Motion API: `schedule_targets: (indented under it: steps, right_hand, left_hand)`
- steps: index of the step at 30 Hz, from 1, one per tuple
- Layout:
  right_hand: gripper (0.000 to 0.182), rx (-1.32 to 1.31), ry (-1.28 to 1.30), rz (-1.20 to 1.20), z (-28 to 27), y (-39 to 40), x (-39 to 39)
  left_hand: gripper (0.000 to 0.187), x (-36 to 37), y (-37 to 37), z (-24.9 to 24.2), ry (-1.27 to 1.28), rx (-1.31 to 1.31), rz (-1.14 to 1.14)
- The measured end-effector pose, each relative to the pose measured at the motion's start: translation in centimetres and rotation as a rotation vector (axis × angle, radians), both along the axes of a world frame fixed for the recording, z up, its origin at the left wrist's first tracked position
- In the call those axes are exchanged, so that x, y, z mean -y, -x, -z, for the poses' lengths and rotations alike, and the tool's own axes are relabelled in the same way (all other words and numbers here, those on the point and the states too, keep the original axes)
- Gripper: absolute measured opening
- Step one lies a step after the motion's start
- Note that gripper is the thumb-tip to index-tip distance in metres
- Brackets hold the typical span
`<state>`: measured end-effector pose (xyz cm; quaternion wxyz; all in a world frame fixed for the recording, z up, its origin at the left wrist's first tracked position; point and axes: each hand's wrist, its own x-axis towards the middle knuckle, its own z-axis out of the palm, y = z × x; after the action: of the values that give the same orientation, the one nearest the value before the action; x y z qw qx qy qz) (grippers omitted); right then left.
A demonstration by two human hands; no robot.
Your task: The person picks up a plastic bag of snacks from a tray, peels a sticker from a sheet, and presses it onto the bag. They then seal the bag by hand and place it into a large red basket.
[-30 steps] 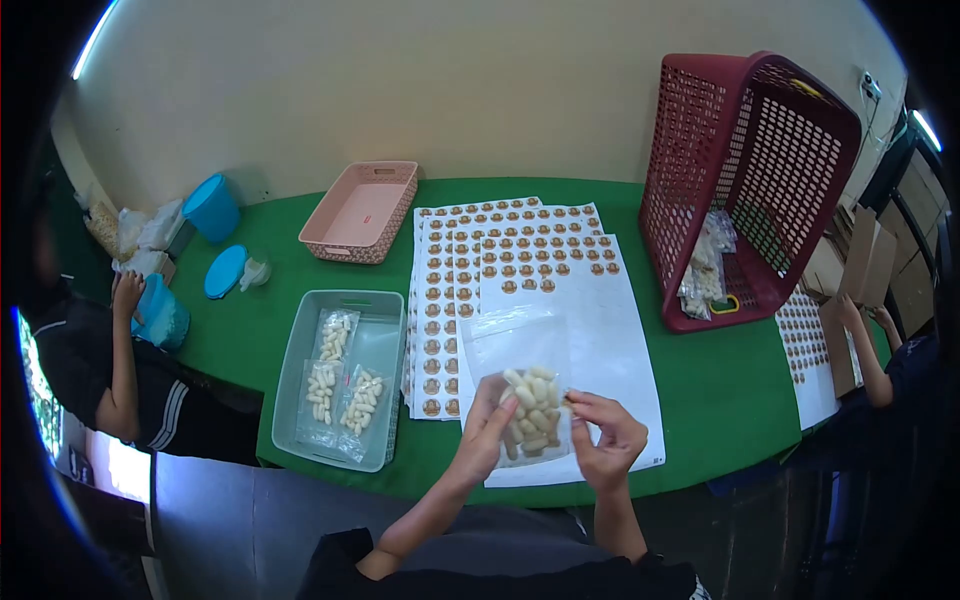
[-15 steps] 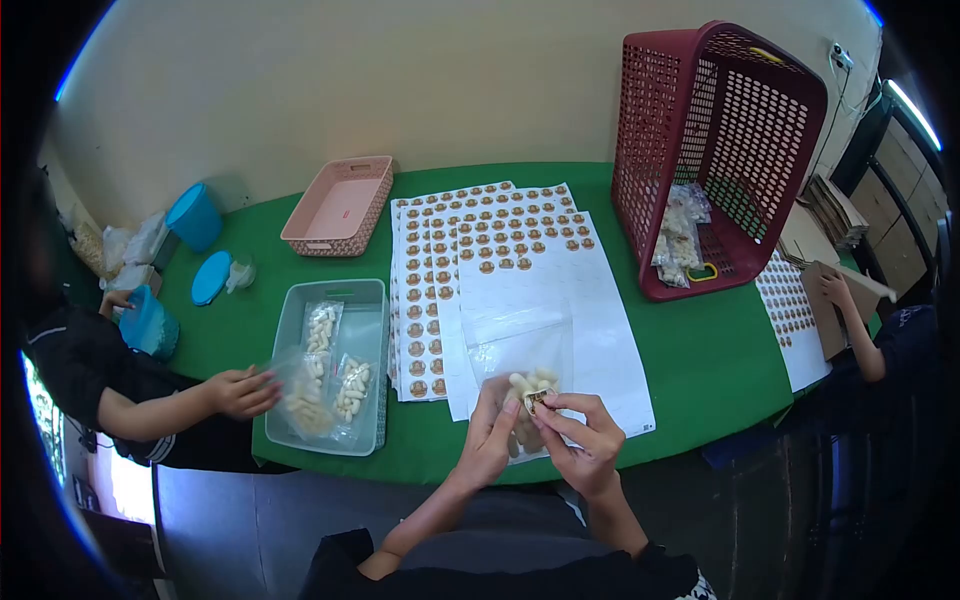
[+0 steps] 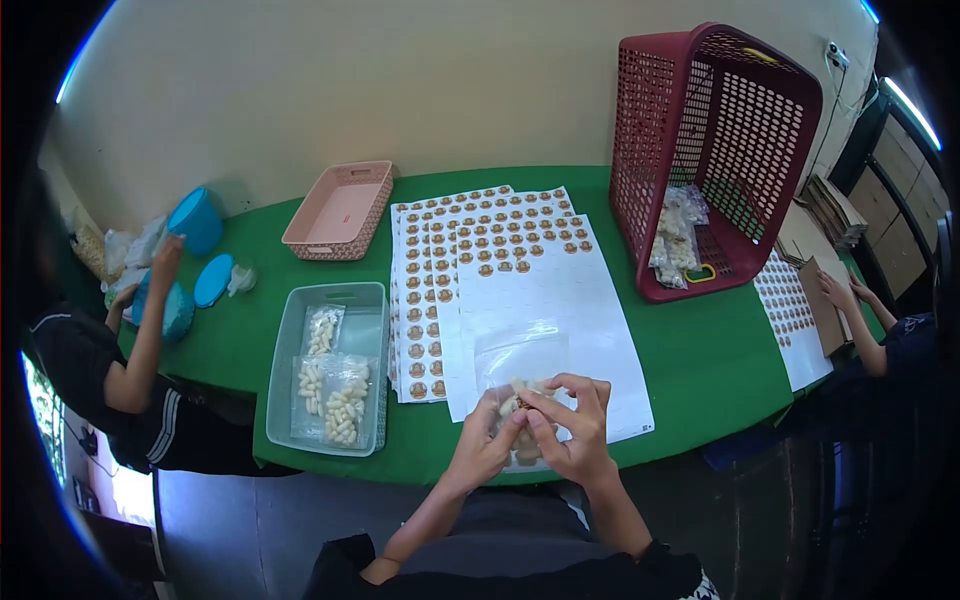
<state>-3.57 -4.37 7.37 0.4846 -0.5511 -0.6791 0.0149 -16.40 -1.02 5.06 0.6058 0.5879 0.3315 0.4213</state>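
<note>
A clear bag of pale, rounded pieces is hanging between the person's hands, over the near end of a large, partly used sheet. The left hand is gripping the bag's left side, its fingers closing around it with the thumb in front. The right hand is pinching its fingers nearly together, apparently holding a small brown label against the bag's front; the fingertips are partly hiding it.

This bag seems to be partway through: it is already holding its pieces, while the label is not yet showing flat. Overlapping filled bags are lying in the pale green tray to the left. The top sheet is showing labels only at its far end, and fuller sheets are lying beneath it on the green surface.

Half a second earlier, the label was showing above the fingers; now it is sitting lower, between both hands. A co-worker's hand was reaching over the tray with a bag; now it is hovering by a blue tub, and the bag is resting in the tray.

Farther out, a pink basket is standing near the wall, and a maroon basket is holding more bags.
</note>
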Motion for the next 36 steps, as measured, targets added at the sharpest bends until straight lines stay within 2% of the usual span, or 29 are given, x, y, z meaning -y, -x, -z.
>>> schedule_targets:
  steps: [4, 6, 7, 9, 10, 12, 15, 19, 24, 26, 28, 29, 32, 36]
  right_hand:
    - [0.03, 0.057, -0.011, 0.082, 0.7, -0.2, -0.3]
    - [0.042, -0.135, 0.024, 0.181, 1.3, -0.4, -0.7]
    - [0.042, -0.133, 0.021, 0.189, 2.0, -0.8, -1.0]
    - [0.053, -0.738, 0.222, -0.004, 3.7, -1.8, -1.3]
    - [0.053, -0.733, 0.213, 0.004, 4.1, -2.4, -1.1]
    - [0.044, -0.723, 0.702, -0.372, 4.4, -3.8, -0.8]
    - [0.04, -0.574, 0.799, -0.32, 3.2, -5.0, -1.1]
    - [0.037, -0.651, 0.625, -0.239, 4.1, -6.6, -1.3]
    - [0.034, -0.741, 0.594, -0.236, 4.9, -10.7, -2.5]
    - [0.033, -0.642, 0.6, -0.215, 4.7, -12.7, -3.0]
    - [0.032, -0.513, 0.605, -0.2, 4.2, -14.8, -3.1]
    - [0.033, -0.529, 0.603, -0.251, 4.6, -15.8, -3.1]
    - [0.034, -0.475, 0.53, -0.344, 5.6, -18.8, -2.8]
    - [0.037, -0.379, 0.438, -0.299, 6.4, -21.6, -2.3]
  left_hand:
    - [0.03, 0.0, -0.6, 0.6, -0.019, -0.023, 0.007]
    - [0.028, -0.3, -1.0, 0.8, 0.008, 0.011, -0.005]
    - [0.026, -0.5, -1.2, 0.8, 0.032, 0.046, -0.021]
    - [0.022, -0.8, -1.4, 1.2, 0.042, 0.057, 0.001]
    - [0.02, -0.9, -1.6, 1.3, 0.054, 0.068, 0.012]
    - [0.017, -1.1, -2.3, 1.6, 0.028, 0.063, -0.012]
    - [0.018, -1.7, -3.0, 2.3, 0.126, 0.002, 0.035]
    - [0.023, -2.4, -5.4, 1.8, 0.092, 0.024, 0.094]
    - [0.023, -2.5, -9.9, 1.4, -0.071, -0.043, 0.029]
    - [0.024, -2.6, -11.8, 1.9, -0.127, -0.037, -0.024]
    - [0.025, -2.3, -13.5, 2.5, -0.076, -0.02, -0.042]
    - [0.026, -2.6, -14.5, 3.9, -0.328, -0.12, -0.119]
    - [0.034, -1.9, -17.0, 4.4, -0.314, -0.106, -0.108]
    - [0.035, -0.9, -19.6, 5.6, -0.104, -0.01, -0.061]
